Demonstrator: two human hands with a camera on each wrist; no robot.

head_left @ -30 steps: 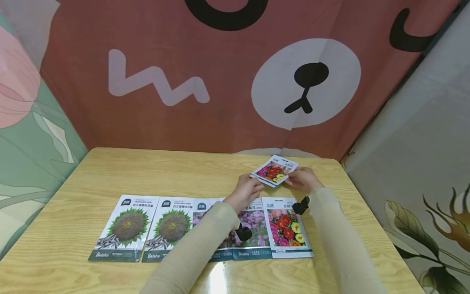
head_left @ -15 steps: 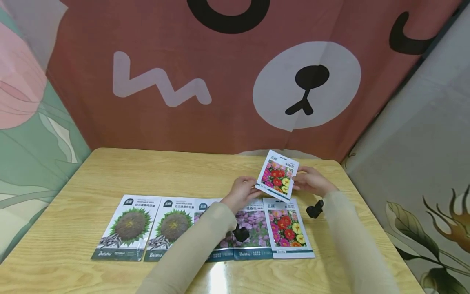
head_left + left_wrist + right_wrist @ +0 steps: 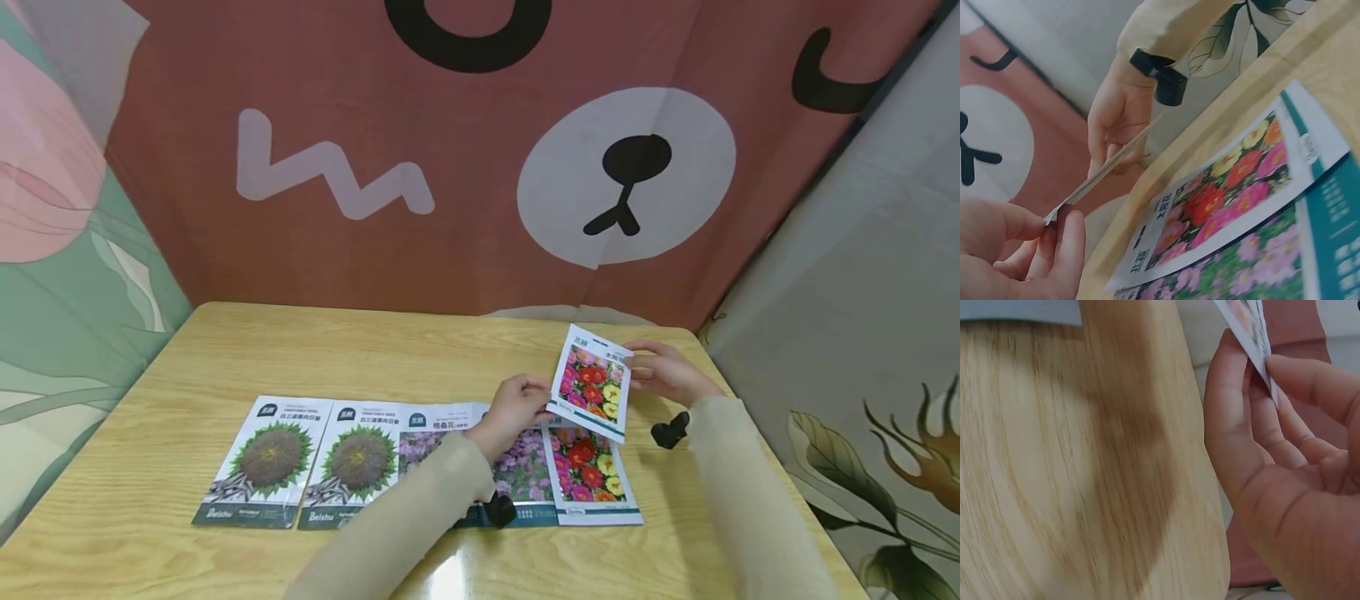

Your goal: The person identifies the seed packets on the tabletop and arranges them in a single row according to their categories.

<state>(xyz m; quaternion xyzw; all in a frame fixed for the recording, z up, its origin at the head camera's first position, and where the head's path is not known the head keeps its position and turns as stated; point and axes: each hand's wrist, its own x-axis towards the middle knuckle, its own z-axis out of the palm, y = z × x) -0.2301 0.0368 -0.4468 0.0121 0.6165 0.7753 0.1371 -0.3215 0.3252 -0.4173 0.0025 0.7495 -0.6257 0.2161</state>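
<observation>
Both hands hold up a seed packet (image 3: pixel 592 379) printed with red, pink and yellow flowers, tilted above the table. My left hand (image 3: pixel 513 414) pinches its lower left corner between thumb and fingers, as the left wrist view also shows. At its upper right edge, my right hand (image 3: pixel 667 372) pinches it; thumb and fingers meet on the edge in the right wrist view. Beneath it lies a matching flower seed packet (image 3: pixel 592 492), partly covered. To the left of that lies a purple flower packet (image 3: pixel 525 467), partly hidden by the left hand.
Farther left in the row lie another purple flower packet (image 3: pixel 420 442) and two sunflower seed packets (image 3: pixel 270 458) (image 3: pixel 356 462). All rest on a wooden table (image 3: pixel 135 467). Behind it hangs a reddish-brown cloth (image 3: pixel 450 258) with a bear print.
The held packet has been turned more upright, then carried right and lower, over the matching packet. Both hands have shifted right with it. The packets on the table stay put.
</observation>
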